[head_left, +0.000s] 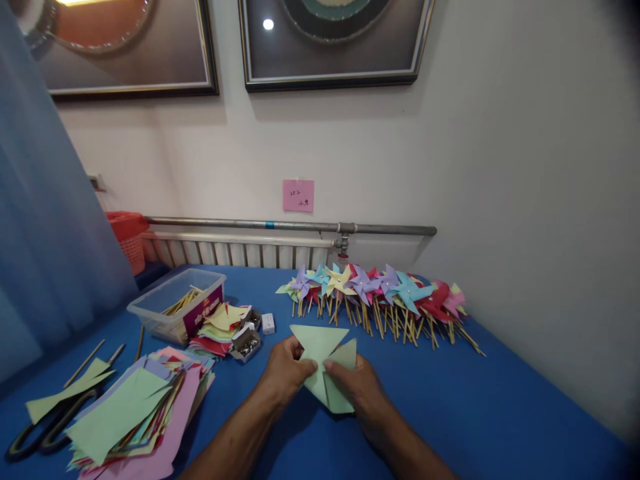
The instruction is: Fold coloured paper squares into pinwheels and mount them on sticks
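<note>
Head view: left hand (285,370) and right hand (357,387) grip one green paper (323,363); left of it, one tub (175,303) holds sticks (181,301).

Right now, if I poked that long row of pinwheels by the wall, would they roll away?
Probably not far. The pinwheels lie heaped against each other, paper heads overlapping, so they would likely slide together. Their thin wooden sticks look light, so a small poke should shift them. The paper vanes would likely bend easily.
</note>
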Demonstrator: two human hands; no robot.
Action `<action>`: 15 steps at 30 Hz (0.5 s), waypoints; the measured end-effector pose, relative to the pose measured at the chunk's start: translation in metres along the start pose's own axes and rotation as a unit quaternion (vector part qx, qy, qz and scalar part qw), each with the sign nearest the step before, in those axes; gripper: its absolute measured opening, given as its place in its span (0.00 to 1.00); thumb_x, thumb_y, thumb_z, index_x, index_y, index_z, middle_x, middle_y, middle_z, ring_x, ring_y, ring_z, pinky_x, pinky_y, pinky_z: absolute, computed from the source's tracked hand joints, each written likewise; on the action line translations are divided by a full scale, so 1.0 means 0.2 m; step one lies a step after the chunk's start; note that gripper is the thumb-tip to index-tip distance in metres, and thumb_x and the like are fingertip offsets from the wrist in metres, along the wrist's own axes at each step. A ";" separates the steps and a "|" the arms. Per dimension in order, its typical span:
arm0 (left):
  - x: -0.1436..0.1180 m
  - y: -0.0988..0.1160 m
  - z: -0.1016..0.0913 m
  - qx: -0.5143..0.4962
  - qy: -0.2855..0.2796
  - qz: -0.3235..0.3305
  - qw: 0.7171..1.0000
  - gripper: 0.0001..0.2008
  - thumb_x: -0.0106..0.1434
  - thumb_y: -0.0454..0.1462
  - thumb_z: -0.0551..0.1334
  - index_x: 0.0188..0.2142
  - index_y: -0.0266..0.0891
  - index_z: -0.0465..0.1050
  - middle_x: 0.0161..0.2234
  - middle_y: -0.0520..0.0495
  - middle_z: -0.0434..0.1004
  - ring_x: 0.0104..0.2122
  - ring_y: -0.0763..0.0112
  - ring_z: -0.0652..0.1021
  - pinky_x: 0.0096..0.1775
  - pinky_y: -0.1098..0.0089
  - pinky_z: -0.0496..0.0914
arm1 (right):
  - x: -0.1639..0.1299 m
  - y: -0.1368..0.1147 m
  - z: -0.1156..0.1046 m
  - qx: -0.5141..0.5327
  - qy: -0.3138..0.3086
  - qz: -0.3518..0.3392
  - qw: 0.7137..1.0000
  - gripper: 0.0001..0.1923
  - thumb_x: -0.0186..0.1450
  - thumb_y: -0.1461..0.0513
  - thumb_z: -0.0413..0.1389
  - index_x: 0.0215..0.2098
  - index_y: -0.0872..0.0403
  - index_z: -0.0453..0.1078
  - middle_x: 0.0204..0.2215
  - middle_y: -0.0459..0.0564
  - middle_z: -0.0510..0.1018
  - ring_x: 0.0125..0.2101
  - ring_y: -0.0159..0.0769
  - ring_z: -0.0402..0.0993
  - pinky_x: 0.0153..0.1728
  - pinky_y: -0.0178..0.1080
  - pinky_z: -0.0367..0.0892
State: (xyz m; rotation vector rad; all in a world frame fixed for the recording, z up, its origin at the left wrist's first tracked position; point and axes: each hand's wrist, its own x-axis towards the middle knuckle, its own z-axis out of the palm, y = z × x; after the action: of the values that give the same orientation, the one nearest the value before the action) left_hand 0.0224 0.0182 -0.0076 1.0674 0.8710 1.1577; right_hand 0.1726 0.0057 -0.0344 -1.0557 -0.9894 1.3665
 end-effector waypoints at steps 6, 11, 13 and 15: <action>0.00 0.00 0.00 0.021 0.019 -0.015 0.999 0.20 0.38 0.29 0.63 0.35 0.32 0.78 0.29 0.44 0.83 0.27 0.63 0.80 0.32 0.68 0.71 | 0.02 -0.08 -0.04 -0.025 -0.004 -0.088 0.996 0.25 0.55 0.44 0.66 0.40 0.54 0.75 0.28 0.49 0.82 0.25 0.37 0.75 0.26 0.34 0.68; 0.01 -0.02 -0.01 0.036 0.051 -0.027 0.998 0.20 0.38 0.27 0.61 0.34 0.32 0.78 0.27 0.45 0.82 0.26 0.65 0.79 0.30 0.71 0.70 | -0.02 -0.13 -0.03 -0.112 -0.025 -0.123 0.986 0.27 0.59 0.43 0.62 0.45 0.54 0.77 0.31 0.50 0.82 0.28 0.37 0.75 0.29 0.35 0.68; 0.01 -0.02 -0.01 0.037 0.058 -0.027 0.997 0.20 0.38 0.27 0.61 0.34 0.32 0.78 0.27 0.45 0.83 0.26 0.65 0.79 0.29 0.71 0.69 | -0.04 -0.16 -0.02 -0.147 -0.031 -0.143 0.978 0.26 0.60 0.41 0.60 0.40 0.53 0.79 0.36 0.53 0.83 0.35 0.42 0.77 0.35 0.37 0.70; 0.01 -0.02 -0.02 0.041 0.053 -0.024 0.997 0.19 0.38 0.26 0.61 0.34 0.32 0.78 0.28 0.45 0.82 0.26 0.65 0.79 0.30 0.71 0.70 | -0.05 -0.18 -0.01 -0.169 -0.027 -0.171 0.970 0.27 0.62 0.39 0.56 0.34 0.53 0.80 0.43 0.55 0.82 0.44 0.46 0.76 0.42 0.39 0.70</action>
State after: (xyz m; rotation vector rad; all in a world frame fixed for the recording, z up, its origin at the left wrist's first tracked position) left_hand 0.0205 0.0203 -0.0116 1.0530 1.0302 1.1547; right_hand 0.1840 -0.0030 0.0008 -1.0375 -1.4087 0.9692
